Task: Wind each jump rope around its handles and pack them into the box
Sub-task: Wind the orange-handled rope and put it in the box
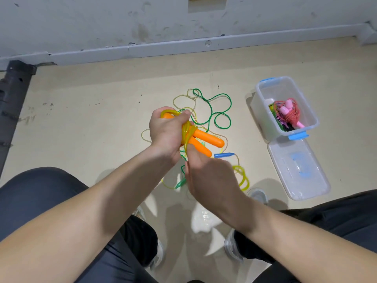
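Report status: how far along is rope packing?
Done: wound pink rope in the clear plastic box. In hand: left hand grips orange plastic handles; right hand pinches their translucent yellow cord. Left: green cord and blue-handled speckled rope loose on floor.

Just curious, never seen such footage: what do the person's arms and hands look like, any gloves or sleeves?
The left hand and right hand are bare: no gloves, rings or watch visible. The left forearm and right forearm show no sleeves in view.
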A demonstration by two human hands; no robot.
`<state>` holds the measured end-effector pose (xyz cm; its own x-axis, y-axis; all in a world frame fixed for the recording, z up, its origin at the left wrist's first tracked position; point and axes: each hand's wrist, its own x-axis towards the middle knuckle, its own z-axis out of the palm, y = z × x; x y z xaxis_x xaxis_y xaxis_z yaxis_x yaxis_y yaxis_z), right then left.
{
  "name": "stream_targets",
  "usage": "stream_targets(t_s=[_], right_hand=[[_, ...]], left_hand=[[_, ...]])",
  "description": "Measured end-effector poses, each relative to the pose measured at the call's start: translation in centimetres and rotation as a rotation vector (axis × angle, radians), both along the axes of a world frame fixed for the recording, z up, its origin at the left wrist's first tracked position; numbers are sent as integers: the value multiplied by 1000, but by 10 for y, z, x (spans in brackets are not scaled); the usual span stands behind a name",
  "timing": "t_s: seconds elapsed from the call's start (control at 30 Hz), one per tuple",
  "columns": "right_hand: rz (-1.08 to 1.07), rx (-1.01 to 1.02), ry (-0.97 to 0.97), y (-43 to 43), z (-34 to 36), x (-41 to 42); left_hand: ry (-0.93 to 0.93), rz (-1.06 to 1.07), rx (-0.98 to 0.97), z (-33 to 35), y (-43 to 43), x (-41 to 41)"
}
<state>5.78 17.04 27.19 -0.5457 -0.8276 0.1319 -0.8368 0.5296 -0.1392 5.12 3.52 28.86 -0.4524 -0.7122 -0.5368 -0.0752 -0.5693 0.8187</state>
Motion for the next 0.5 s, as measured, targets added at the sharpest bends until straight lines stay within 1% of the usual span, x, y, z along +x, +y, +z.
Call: stream_targets(t_s=[0.07,0.1,0.17,0.2,0.27,0.3,0.33,0.4,0.43,0.5], right_hand=[[-41,-81,-111,0,-4,7],[-74,-123,-216,0,-5,7],[-140,-196,-549,0,-6,2],[-150,-243,-663,1,-9,-1],[-109,-267,-724,1,-14,-5],[-82,-256,-724,0,-15,-7],[-37,-243,-635,0,-16,-10],[46,-244,-352,0,-12,-15],[74,-243,-317,1,-8,-14],[100,-282,-374,1,-2,-11]], left_hand=[[23,24,12,3,-5,-2],[29,27,29,4,-7,-3],[39,13,63,7,-11,-3],[46,-3,79,9,-12,-3],[61,-31,121,12,-14,-4],[69,-37,141,13,-15,-5],[83,-41,156,15,-17,-5],[118,-50,172,18,-20,-4],[131,-49,169,19,-20,-3],[136,-50,136,21,-15,-2]])
